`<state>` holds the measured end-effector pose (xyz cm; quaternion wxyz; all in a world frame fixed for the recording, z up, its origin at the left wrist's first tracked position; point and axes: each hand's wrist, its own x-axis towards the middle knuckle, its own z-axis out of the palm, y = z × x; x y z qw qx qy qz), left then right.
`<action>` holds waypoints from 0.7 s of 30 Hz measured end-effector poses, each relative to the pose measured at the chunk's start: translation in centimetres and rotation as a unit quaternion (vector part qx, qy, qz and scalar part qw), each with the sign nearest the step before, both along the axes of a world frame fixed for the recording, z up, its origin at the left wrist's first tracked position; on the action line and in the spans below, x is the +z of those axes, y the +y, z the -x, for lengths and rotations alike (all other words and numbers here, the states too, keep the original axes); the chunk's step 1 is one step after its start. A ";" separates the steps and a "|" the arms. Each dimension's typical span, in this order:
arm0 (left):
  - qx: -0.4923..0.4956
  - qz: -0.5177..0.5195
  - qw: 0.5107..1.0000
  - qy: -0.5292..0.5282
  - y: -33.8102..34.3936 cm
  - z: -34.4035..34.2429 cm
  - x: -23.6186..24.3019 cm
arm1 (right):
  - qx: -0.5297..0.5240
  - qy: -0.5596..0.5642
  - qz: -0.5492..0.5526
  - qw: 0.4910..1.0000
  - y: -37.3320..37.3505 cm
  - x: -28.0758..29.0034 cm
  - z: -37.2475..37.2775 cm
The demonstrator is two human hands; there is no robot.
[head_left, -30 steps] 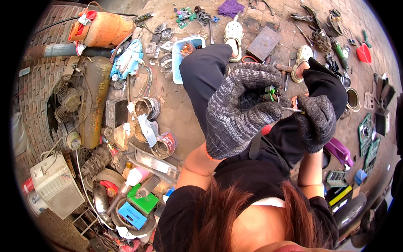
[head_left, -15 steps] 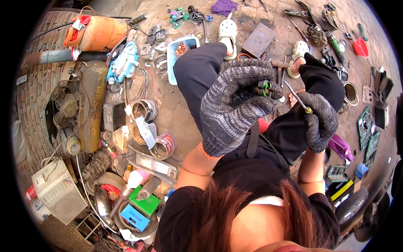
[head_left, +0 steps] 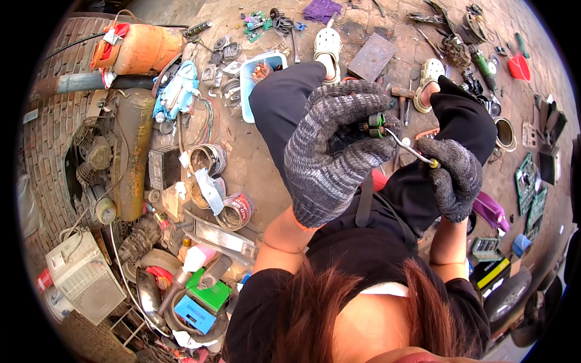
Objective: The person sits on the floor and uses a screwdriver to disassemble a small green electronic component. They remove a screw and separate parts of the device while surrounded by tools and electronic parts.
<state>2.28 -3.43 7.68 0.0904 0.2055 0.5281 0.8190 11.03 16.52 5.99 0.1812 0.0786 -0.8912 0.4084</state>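
Note:
In the head view, my left hand [head_left: 330,154], in a grey knitted glove, curls round a small dark part with green pieces [head_left: 374,123], which shows between thumb and fingers. A thin metal tool with a yellow collar [head_left: 414,151] is held by my right hand [head_left: 454,181], also gloved, with its fingers closed. The tool's far end meets the small part at its right side; whether it is inserted I cannot tell. Beyond my hands lies a hammer [head_left: 404,94] between my feet.
Around my legs are a blue tub [head_left: 247,91], a flat metal plate [head_left: 372,55], tins [head_left: 236,212] and a purple container [head_left: 490,212]. An orange gas cylinder [head_left: 145,48] and a long rusty cylinder [head_left: 136,157] lie left; green boards [head_left: 525,184] lie right.
My right hand has moved slightly left, bringing the tool's far end from beside the part onto it. My left hand has shifted a little left with the part.

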 end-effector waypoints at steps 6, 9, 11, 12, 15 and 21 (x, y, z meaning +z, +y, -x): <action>0.022 0.015 0.999 0.025 0.1 0.0 -0.2 | -0.004 -0.047 0.000 0.999 -0.5 1.1 0.1; 0.043 0.031 0.998 0.030 0.1 -0.2 -0.1 | -0.005 -0.069 0.012 0.998 -0.5 1.1 0.0; 0.059 0.053 0.996 0.039 -0.1 -0.2 -0.3 | -0.006 -0.054 0.030 0.998 -0.7 1.1 0.2; 0.071 0.054 0.994 0.060 0.0 -0.1 -0.4 | -0.007 -0.046 0.046 0.998 -0.9 1.0 0.3; 0.096 0.064 0.988 0.107 0.2 0.2 -0.5 | -0.019 -0.047 0.120 0.991 -1.4 0.0 0.2; 0.049 0.022 0.997 0.048 0.0 0.0 -0.4 | -0.050 0.000 0.028 0.998 -2.4 -0.7 0.3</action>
